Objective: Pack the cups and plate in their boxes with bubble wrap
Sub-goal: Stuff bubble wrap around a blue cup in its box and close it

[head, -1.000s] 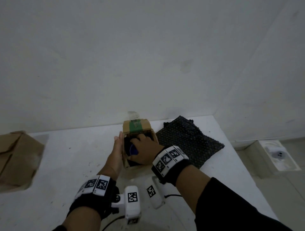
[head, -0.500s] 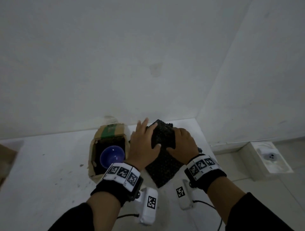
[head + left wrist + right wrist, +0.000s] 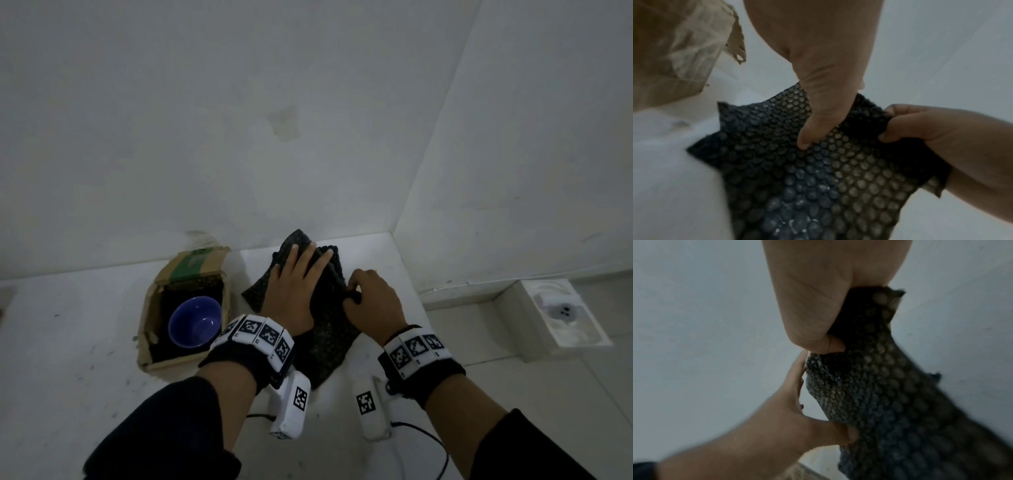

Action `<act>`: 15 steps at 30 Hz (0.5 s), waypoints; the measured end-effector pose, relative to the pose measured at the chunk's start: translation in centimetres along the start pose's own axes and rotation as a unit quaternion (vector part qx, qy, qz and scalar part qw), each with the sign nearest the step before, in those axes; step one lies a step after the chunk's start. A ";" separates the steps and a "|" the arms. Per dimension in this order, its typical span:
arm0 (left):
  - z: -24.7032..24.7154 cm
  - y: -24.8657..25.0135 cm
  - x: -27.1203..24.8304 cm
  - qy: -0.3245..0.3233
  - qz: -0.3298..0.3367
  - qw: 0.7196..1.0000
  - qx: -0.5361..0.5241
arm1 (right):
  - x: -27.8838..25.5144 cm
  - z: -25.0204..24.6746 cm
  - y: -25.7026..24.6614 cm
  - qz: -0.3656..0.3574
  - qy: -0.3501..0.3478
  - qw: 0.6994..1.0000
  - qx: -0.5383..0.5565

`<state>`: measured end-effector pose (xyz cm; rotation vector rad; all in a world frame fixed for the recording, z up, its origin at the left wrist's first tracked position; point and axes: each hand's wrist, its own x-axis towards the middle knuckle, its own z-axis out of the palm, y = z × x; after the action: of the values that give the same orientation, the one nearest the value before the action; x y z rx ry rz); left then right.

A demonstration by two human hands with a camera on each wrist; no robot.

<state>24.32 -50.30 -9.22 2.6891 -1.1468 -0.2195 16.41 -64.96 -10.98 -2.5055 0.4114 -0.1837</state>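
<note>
The blue cup (image 3: pixel 194 322) sits in its box (image 3: pixel 150 329). Near the table's far right corner, the left hand (image 3: pixel 294 291) presses flat on the bubble wrap (image 3: pixel 325 346); the right hand (image 3: pixel 371 301) pinches its edge. Next, probably lift it over the cup.

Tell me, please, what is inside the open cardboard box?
Inside the cardboard box stands a blue cup, mouth up and empty, on dark bubble wrap lining. What lies under the cup is covered.

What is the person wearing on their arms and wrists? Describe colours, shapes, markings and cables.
Both arms have dark sleeves. The left hand and right hand are bare. Each wrist carries a black strap, white blocks with black square-patterned markers, and a white marked camera unit trailing a black cable.
</note>
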 end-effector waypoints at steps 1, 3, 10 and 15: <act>-0.5 -0.2 0.0 0.019 0.005 1.000 0.002 | 0.3 -0.5 -0.6 -0.006 -0.006 0.999 0.043; -1.7 -0.8 0.0 0.063 0.016 0.998 0.012 | 1.0 -1.8 -2.0 -0.021 -0.013 0.993 0.119; -6.5 -4.3 -0.3 0.170 0.028 0.984 0.050 | 2.6 -5.9 -8.6 -0.127 -0.007 0.954 0.273; -10.1 -6.4 -2.2 0.187 0.053 0.967 -0.167 | 3.2 -6.4 -13.3 -0.165 -0.017 0.956 0.242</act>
<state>29.44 -43.04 -0.94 2.2431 -1.0257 0.1031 21.33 -59.01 2.01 -2.0692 -0.0713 -0.3288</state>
